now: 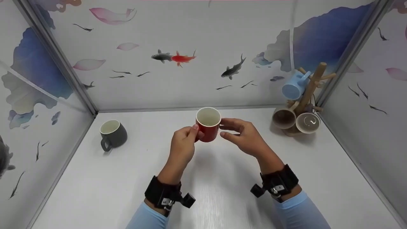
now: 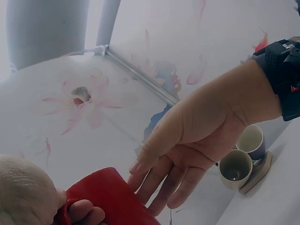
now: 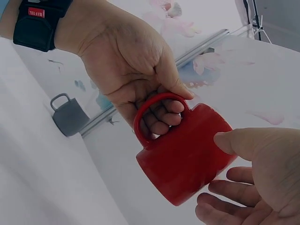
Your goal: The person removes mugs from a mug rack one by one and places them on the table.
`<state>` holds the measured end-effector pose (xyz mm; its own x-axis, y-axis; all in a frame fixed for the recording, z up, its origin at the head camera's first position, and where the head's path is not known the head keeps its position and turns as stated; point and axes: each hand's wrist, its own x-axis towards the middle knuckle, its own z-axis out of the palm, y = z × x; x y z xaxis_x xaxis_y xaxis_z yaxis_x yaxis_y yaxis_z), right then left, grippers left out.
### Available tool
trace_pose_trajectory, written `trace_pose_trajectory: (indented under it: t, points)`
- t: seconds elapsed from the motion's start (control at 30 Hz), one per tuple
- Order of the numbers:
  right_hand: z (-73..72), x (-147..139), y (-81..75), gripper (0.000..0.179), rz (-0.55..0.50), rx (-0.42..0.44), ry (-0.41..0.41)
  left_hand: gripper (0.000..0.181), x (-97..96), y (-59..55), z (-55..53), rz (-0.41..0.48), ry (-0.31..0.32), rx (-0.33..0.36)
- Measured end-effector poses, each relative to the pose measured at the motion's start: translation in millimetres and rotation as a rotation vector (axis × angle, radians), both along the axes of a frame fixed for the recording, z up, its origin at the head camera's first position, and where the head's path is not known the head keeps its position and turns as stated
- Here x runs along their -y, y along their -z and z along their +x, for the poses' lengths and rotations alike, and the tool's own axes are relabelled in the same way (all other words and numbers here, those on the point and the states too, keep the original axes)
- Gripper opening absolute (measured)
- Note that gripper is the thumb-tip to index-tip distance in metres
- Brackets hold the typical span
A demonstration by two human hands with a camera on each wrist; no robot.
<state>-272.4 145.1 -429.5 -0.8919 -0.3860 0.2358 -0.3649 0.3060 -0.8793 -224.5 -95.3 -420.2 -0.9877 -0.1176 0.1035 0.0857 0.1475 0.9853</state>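
The left hand [image 1: 182, 140] is the grip that counts here: its fingers are curled through the handle of the red mug [image 1: 208, 124], holding it lifted above the white surface [image 1: 222, 197] at the centre of the frame, mouth tipped toward the back wall. The right hand [image 1: 243, 135] is beside the mug on the right, fingers spread and relaxed, grasping nothing; whether any fingertip touches the red wall cannot be told, though the right wrist view suggests a slight gap. Judged from this, the mug is picked up and sits between both hands, but the right hand has not closed on it, and the mug has not reached the rack. At the right edge stands a wooden mug rack [image 1: 313, 84] carrying a blue mug [image 1: 294, 87] and two beige mugs [image 1: 295, 121]. A dark grey mug [image 1: 113, 134] sits at the left, well apart. The rack's base is hidden behind the beige mugs, and free pegs are hard to make out.
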Motion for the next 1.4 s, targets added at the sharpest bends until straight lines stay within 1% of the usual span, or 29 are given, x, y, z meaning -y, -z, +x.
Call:
trace_pose_trajectory:
  t: [0.2, 0.33, 0.43, 0.6, 0.73, 0.87, 1.0, 1.07, 1.27, 1.4]
  points:
    - [0.6, 1, 1.1, 0.052, -0.001, 0.052, -0.019, 0.040, 9.1, 0.9, -5.9, 0.017, -0.059, 0.003]
    - [-0.1, 1, 3.6, 0.051, -0.011, 0.078, -0.043, 0.040, 20.7, 2.8, -12.4, 0.033, -0.127, 0.018]
    - [-0.3, 1, 5.3, 0.052, -0.030, 0.104, -0.074, 0.042, 32.5, 5.5, -17.9, 0.027, -0.190, 0.033]
    - [-1.2, 2, 6.0, 0.054, -0.069, 0.137, -0.119, 0.044, 55.5, 16.2, -29.4, -0.014, -0.298, 0.055]
    - [-2.1, 4, 8.3, 0.058, -0.084, 0.159, -0.167, 0.046, 76.8, 26.4, -38.2, -0.042, -0.368, 0.094]
    - [-2.5, 6, 13.0, 0.065, -0.057, 0.157, -0.209, 0.047, 98.0, 32.1, -43.0, -0.024, -0.424, 0.124]
    - [-1.6, 9, 17.6, 0.070, -0.027, 0.150, -0.230, 0.046, 115.8, 36.8, -45.0, -0.009, -0.481, 0.120]
    - [-1.9, 10, 20.0, 0.071, -0.010, 0.151, -0.236, 0.046, 123.4, 40.5, -46.2, -0.017, -0.508, 0.121]
    - [-2.1, 14, 24.0, 0.065, -0.006, 0.169, -0.244, 0.046, 140.1, 55.6, -51.5, -0.024, -0.557, 0.145]
    - [-2.8, 16, 26.2, 0.066, -0.009, 0.174, -0.254, 0.046, 149.1, 66.5, -54.9, -0.015, -0.572, 0.168]
